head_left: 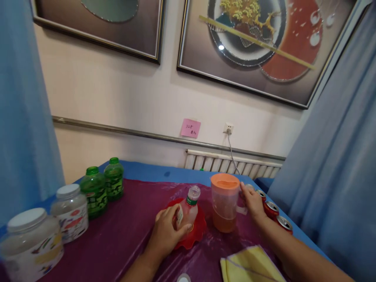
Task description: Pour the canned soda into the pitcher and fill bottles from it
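My left hand [167,229] is wrapped round a clear plastic bottle [190,211] with a green band at its neck and no cap on. The bottle leans slightly to the right over a red scalloped plate [198,233]. On the right, my right hand [251,201] grips the handle of a clear pitcher [225,203] with an orange lid. Amber liquid fills the pitcher's lower part, and it looks upright, close to the tabletop. A white cap [184,278] shows at the bottom edge of the view.
Two white-lidded jars [32,246] and two green bottles [114,178] line the left side. Several red cans [272,209] stand at right, beyond my right wrist. A folded yellow cloth [249,266] lies in front on the purple table cover [126,231]. A radiator [202,159] is behind.
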`<state>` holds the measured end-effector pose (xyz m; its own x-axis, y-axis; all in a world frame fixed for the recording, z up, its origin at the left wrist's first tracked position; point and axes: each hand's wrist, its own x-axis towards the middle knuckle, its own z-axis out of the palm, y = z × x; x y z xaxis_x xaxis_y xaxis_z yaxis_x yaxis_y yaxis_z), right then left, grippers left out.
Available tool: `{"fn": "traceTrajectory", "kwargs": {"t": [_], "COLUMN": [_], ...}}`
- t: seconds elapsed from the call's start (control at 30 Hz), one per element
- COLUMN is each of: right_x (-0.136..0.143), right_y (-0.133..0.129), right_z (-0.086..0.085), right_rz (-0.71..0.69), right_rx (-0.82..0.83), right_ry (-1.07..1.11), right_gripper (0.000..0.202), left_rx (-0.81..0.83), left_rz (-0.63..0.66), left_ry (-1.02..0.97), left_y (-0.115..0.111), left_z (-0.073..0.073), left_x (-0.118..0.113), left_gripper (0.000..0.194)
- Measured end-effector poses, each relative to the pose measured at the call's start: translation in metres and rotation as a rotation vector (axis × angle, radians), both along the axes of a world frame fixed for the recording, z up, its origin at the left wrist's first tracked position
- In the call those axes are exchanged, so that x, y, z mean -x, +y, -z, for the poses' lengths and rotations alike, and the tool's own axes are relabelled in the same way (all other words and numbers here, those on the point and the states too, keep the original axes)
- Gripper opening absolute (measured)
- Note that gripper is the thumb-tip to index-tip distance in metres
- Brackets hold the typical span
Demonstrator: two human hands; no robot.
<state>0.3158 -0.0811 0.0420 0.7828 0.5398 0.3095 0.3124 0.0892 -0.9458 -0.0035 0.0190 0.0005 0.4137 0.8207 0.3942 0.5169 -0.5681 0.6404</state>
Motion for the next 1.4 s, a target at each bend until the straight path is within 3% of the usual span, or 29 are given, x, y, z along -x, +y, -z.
{"fn": "traceTrajectory", "kwargs": {"t": [0.23, 0.5, 0.67, 0.9, 1.4], "right_x": [-0.007, 0.011, 0.017, 0.023, 0.026], "right_y": [0.016, 0.025, 0.028, 0.029, 0.038], "right_z": [-0.054, -0.121, -0.148, -0.160, -0.164], "right_rz": [-0.152, -0.286, -0.325, -0.307, -0.350], "right_rx": [0.065, 0.086, 0.134, 0.176, 0.211], "right_ry": [-0.202, -0.341, -0.466, -0.631, -0.768], "right_gripper": [0.062, 0.063, 0.064, 0.063, 0.060], "left_rx": [0.015, 0.043, 0.095, 0.056, 0.095], "left_rz": [-0.036, -0.026, -0.024, 0.020, 0.018], "left_ry": [-0.023, -0.005, 0.006, -0.053, -0.062], "left_y": [0.001, -0.004, -0.008, -0.011, -0.011], "left_z": [0.000, -0.003, -0.007, -0.007, -0.006], "left_x": [0.002, 0.003, 0.003, 0.005, 0.005], "left_gripper": [0.057, 0.052, 0.057, 0.044, 0.052]}}
